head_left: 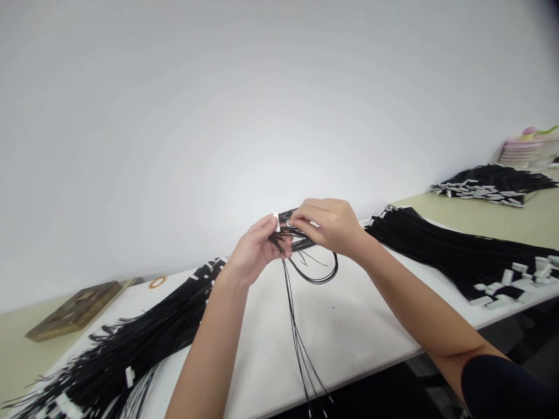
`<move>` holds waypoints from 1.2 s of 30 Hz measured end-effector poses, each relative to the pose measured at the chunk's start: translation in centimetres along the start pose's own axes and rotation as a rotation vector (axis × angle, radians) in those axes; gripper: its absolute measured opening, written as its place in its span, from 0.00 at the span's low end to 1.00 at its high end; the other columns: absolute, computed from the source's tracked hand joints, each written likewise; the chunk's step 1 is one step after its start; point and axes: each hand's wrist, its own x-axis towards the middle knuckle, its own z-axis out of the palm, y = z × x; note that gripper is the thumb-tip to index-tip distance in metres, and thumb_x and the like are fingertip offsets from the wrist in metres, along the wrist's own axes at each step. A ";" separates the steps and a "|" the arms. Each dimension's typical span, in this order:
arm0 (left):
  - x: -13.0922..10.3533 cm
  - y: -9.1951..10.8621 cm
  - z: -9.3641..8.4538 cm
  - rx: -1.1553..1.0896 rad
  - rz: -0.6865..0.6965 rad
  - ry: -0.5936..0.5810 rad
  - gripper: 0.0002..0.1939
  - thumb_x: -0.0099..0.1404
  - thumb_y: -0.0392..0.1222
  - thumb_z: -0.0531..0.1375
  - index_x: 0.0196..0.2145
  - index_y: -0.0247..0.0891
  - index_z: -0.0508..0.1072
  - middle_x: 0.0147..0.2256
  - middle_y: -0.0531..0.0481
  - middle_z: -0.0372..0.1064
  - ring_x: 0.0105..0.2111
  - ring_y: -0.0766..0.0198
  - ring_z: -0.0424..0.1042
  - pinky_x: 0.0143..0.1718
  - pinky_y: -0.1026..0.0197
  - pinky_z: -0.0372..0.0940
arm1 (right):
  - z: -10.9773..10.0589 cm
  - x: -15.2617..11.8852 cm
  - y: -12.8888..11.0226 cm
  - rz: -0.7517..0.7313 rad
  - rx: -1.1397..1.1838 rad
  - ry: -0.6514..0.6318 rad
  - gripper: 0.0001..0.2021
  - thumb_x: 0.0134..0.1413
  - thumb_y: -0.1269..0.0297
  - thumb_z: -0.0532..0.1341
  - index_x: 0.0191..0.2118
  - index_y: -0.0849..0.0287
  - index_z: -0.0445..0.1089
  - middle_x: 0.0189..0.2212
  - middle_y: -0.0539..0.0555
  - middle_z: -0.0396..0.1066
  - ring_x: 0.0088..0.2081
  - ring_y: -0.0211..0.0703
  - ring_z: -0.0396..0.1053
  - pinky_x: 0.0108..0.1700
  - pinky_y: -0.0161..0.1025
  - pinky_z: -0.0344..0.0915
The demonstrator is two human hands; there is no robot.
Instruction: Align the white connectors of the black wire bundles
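Over the white bench (262, 349), between white-ended black wire bundles (437, 238), I hold a looped black wire harness (303, 245), left fingers (266, 226) pinching its small white plastic connector (276, 222), right fingers (311, 210) pinching the harness, partly hiding it.

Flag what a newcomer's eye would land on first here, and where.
First, the looped black wires at center, held up between the left hand and right hand, loose ends dangling below. Then the big dark wire heap at lower left and the wide black bundle at right, white connectors clustered at its near end. The brown block at far left stands out too.
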 end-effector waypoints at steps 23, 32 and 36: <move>-0.1 1.1 -1.5 -0.338 0.131 0.175 0.14 0.68 0.43 0.49 0.33 0.33 0.69 0.29 0.44 0.74 0.38 0.56 0.75 0.41 0.56 0.69 | 0.3 0.4 -1.4 0.489 0.883 -0.412 0.12 0.55 0.59 0.58 0.29 0.62 0.71 0.22 0.50 0.67 0.24 0.34 0.61 0.24 0.31 0.59; -0.1 0.7 -0.6 -0.332 0.153 0.153 0.13 0.67 0.43 0.50 0.33 0.32 0.69 0.33 0.41 0.75 0.35 0.58 0.75 0.42 0.53 0.68 | 1.7 -0.3 -3.1 0.301 0.441 -0.155 0.06 0.50 0.63 0.63 0.30 0.60 0.69 0.26 0.49 0.69 0.24 0.33 0.61 0.27 0.31 0.59; -0.1 0.6 -0.4 -0.335 0.136 0.142 0.13 0.68 0.43 0.49 0.33 0.32 0.68 0.34 0.41 0.75 0.32 0.58 0.75 0.37 0.54 0.69 | 2.1 -0.5 -3.5 0.235 0.396 -0.089 0.05 0.53 0.64 0.61 0.33 0.59 0.69 0.28 0.50 0.71 0.26 0.34 0.63 0.28 0.32 0.58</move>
